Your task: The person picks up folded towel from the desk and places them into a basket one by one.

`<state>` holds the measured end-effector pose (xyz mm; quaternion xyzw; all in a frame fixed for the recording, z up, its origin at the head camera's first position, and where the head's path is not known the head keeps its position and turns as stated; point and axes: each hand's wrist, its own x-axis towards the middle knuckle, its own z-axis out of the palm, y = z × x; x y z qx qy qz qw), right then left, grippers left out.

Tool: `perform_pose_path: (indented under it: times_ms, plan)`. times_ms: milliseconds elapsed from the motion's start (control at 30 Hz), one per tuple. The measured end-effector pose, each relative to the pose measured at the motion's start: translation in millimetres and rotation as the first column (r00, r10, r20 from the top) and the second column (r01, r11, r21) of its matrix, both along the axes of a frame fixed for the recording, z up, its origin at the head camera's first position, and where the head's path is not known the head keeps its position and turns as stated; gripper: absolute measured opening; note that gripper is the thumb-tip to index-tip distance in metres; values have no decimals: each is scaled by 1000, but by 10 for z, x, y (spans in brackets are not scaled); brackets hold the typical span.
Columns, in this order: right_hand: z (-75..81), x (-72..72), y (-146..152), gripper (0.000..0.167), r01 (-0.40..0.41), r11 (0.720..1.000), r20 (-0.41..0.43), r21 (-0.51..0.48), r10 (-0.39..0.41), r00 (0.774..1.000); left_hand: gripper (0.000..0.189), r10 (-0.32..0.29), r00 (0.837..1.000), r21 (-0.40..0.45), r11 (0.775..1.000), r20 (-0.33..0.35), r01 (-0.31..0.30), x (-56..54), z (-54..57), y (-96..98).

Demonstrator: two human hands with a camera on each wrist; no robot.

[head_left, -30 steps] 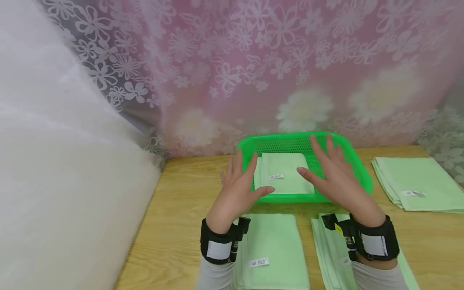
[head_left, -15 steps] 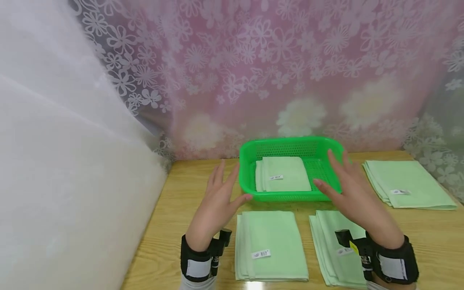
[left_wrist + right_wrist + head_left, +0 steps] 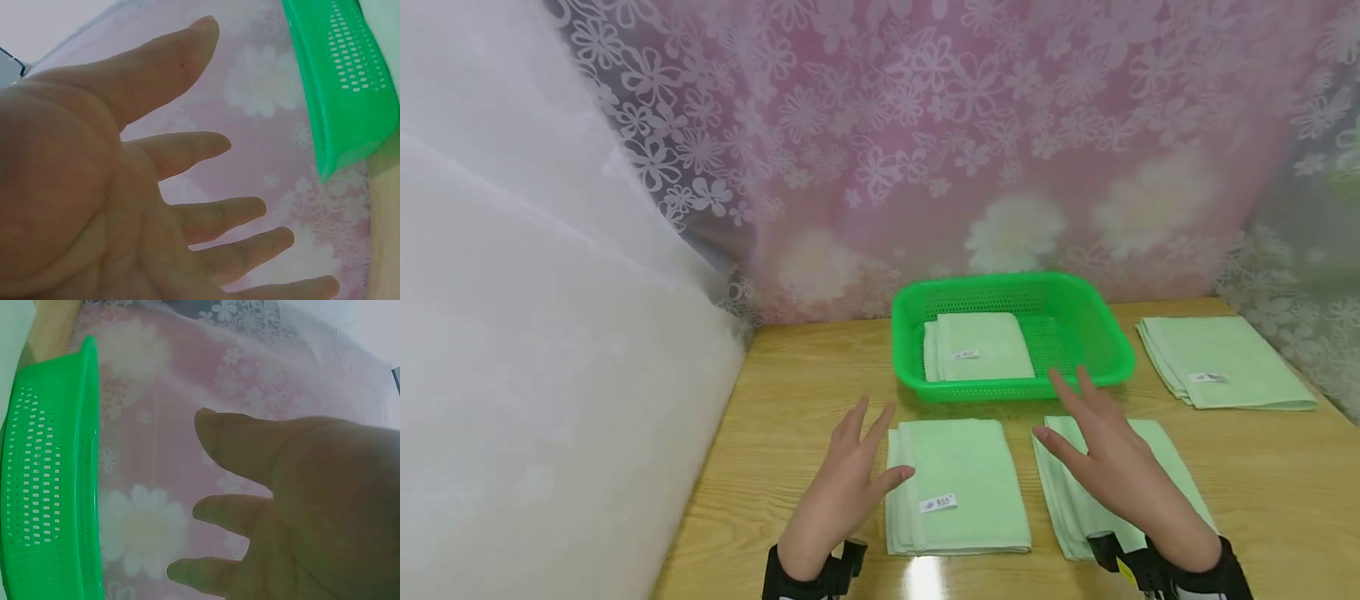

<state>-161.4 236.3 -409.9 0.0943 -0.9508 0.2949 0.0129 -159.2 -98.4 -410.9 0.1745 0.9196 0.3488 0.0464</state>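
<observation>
My left hand [image 3: 838, 479] hovers with spread fingers at the left edge of a folded pale green towel [image 3: 973, 475] that has a white label. Its bare palm fills much of the left wrist view, with nothing in it. My right hand [image 3: 1112, 458] is spread over a second folded green towel [image 3: 1157, 450] and partly covers it. In the right wrist view that palm is bare too. Behind the two towels stands a green perforated plastic basket [image 3: 1015, 389]. One smaller-looking folded green towel [image 3: 988, 337] lies in the basket's left part.
Another folded green towel [image 3: 1232, 367] lies at the table's right rear. Behind the wooden table [image 3: 790, 400] hangs a pink flowered curtain [image 3: 865, 242]. A white sheet [image 3: 550, 333] bounds the left side.
Both hands have drawn back from over the basket toward the body, fingers still spread. The towel in the basket keeps its place. The head view has shifted slightly.
</observation>
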Motion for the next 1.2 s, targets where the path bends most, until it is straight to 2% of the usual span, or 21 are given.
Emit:
perform_pose_path:
  times_ms: [167,367,533,633,667,767,900,967,1100,1200]
  plan:
    - [-71,112,-47,87,2,1000,9,-7,-2,1000,80,-2,999,25,1000,47,1,126,-113,-32]
    - [-238,210,-156,83,-5,1000,14,-10,5,1000,79,9,999,43,999,54,-11,135,-312,42]
    - [-462,258,-299,81,-12,999,83,-31,14,996,73,17,999,28,999,51,-18,136,-562,131]
    - [-651,305,-377,77,-20,998,124,-58,27,992,69,26,997,-6,1000,69,-25,142,-733,208]
    - [-721,318,-403,75,-24,998,125,-53,31,992,68,31,997,-24,999,76,-29,148,-791,240]
    - [-933,348,-486,59,-28,999,91,-16,29,995,65,39,999,-125,991,33,-35,171,-969,345]
    - [-1140,380,-627,37,8,999,22,52,-9,1000,59,92,993,-216,970,-76,-107,230,-1132,469]
    - [-1208,402,-684,30,38,998,-16,59,-37,999,55,144,985,-200,966,-96,-161,262,-1168,505]
    - [-1269,450,-719,29,100,995,-77,14,-99,992,49,256,966,-73,964,-33,-257,275,-1177,534]
    - [-1274,471,-705,33,122,992,-56,-44,-125,991,47,314,949,21,949,37,-315,271,-1166,541]
